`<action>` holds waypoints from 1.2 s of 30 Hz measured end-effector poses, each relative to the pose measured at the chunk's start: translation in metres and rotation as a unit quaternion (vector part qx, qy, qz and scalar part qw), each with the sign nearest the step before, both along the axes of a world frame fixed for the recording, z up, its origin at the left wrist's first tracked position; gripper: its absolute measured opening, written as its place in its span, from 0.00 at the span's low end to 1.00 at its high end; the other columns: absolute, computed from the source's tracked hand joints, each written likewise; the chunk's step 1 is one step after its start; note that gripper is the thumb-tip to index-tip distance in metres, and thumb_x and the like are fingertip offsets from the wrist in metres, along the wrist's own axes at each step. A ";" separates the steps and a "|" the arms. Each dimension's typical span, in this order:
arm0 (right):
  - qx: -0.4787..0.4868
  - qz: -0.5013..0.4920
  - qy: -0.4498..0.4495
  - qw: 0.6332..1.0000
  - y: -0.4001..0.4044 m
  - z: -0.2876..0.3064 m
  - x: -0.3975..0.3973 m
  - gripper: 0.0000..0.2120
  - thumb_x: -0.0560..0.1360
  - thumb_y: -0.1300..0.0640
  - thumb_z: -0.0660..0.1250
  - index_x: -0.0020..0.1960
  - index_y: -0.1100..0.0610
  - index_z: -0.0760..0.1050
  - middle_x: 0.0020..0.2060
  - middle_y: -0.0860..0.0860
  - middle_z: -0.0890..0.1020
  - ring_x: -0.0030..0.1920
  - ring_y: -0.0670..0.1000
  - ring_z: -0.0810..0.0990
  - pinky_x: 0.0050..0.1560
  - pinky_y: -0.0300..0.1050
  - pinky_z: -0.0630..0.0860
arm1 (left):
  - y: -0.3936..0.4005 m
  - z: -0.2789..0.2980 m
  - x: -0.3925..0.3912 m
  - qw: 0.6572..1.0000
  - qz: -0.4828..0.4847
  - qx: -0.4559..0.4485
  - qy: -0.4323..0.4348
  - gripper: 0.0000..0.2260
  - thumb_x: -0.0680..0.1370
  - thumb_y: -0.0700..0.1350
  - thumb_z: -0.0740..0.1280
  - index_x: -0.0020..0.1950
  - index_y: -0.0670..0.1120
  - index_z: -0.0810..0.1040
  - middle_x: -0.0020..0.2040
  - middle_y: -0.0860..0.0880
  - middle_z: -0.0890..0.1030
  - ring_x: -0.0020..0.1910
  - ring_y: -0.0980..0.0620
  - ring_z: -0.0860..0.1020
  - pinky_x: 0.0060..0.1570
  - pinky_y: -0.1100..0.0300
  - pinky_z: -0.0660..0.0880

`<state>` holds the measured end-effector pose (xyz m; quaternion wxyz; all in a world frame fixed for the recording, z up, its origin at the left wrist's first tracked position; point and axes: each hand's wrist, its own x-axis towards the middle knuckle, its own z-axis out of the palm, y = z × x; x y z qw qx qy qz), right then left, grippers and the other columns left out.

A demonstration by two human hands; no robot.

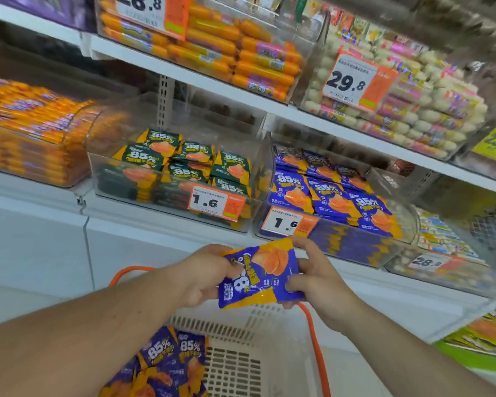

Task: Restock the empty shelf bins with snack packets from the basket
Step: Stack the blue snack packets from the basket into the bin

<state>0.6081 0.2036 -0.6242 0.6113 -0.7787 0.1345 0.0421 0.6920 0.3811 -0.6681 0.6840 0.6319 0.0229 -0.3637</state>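
Both hands hold one blue-and-orange snack packet (259, 277) in front of the shelf, turned sideways. My left hand (205, 275) grips its left edge and my right hand (317, 277) pinches its right edge. Below them stands a beige basket (241, 368) with orange handles, and several more blue packets (166, 365) lie in its left part. Straight above the held packet is a clear bin (407, 224) partly filled with the same blue packets. To its left a clear bin (181, 207) holds green packets of the same brand.
Clear bins of orange sausages (32, 133) fill the left of the middle shelf and the shelf above (212, 47). A bin of white ball snacks (398, 110) sits upper right. Orange price tags hang on the bin fronts. A white cabinet front (40, 253) runs below the shelf.
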 end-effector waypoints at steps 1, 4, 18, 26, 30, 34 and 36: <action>-0.001 -0.006 -0.008 1.000 0.000 0.006 0.000 0.32 0.66 0.73 0.67 0.64 0.50 0.69 0.46 0.62 0.82 0.35 0.55 0.82 0.30 0.45 0.75 | 0.002 0.004 0.002 1.000 0.004 -0.016 -0.014 0.12 0.78 0.34 0.67 0.59 0.46 0.76 0.50 0.43 0.85 0.47 0.44 0.83 0.50 0.47 0.80; -0.024 -0.014 -0.027 0.999 -0.006 0.020 0.005 0.27 0.70 0.75 0.67 0.62 0.51 0.69 0.43 0.60 0.81 0.37 0.56 0.82 0.26 0.43 0.73 | 0.004 0.019 0.005 0.996 -0.019 -0.031 -0.076 0.19 0.78 0.33 0.67 0.63 0.52 0.72 0.51 0.44 0.85 0.49 0.42 0.83 0.53 0.47 0.80; 0.027 -0.304 -0.221 0.926 -0.049 0.058 0.057 0.15 0.77 0.69 0.64 0.61 0.57 0.77 0.53 0.54 0.81 0.43 0.50 0.82 0.36 0.41 0.80 | -0.012 0.056 0.027 0.981 0.131 -0.075 -0.122 0.06 0.80 0.43 0.65 0.57 0.45 0.76 0.46 0.46 0.84 0.39 0.49 0.81 0.41 0.56 0.75; -0.102 -0.331 -0.146 0.927 -0.038 0.043 0.129 0.18 0.72 0.64 0.66 0.60 0.51 0.79 0.45 0.48 0.81 0.45 0.54 0.83 0.49 0.56 0.81 | -0.016 0.042 0.021 0.989 0.095 -0.037 -0.109 0.04 0.80 0.43 0.65 0.54 0.47 0.76 0.47 0.46 0.84 0.39 0.49 0.82 0.41 0.56 0.74; -0.307 -0.250 -0.082 0.915 -0.033 0.038 0.126 0.18 0.76 0.52 0.68 0.65 0.50 0.75 0.61 0.51 0.79 0.59 0.55 0.77 0.58 0.54 0.77 | -0.016 0.039 0.021 0.991 0.081 -0.014 -0.110 0.07 0.80 0.42 0.64 0.58 0.48 0.74 0.47 0.47 0.84 0.39 0.50 0.82 0.42 0.56 0.74; -0.458 -0.208 -0.048 0.863 -0.037 0.035 0.118 0.20 0.76 0.42 0.65 0.67 0.45 0.74 0.63 0.51 0.78 0.69 0.59 0.65 0.60 0.55 0.70 | -0.017 0.036 0.020 0.991 0.064 0.008 -0.115 0.09 0.80 0.42 0.64 0.61 0.47 0.73 0.48 0.47 0.84 0.40 0.50 0.82 0.41 0.57 0.75; -0.479 -0.197 -0.041 0.855 -0.038 0.032 0.117 0.21 0.76 0.41 0.64 0.67 0.44 0.74 0.64 0.52 0.76 0.70 0.60 0.62 0.62 0.57 0.68 | -0.019 0.035 0.019 0.991 0.057 0.016 -0.118 0.10 0.80 0.42 0.64 0.61 0.47 0.73 0.49 0.47 0.84 0.40 0.50 0.82 0.42 0.57 0.75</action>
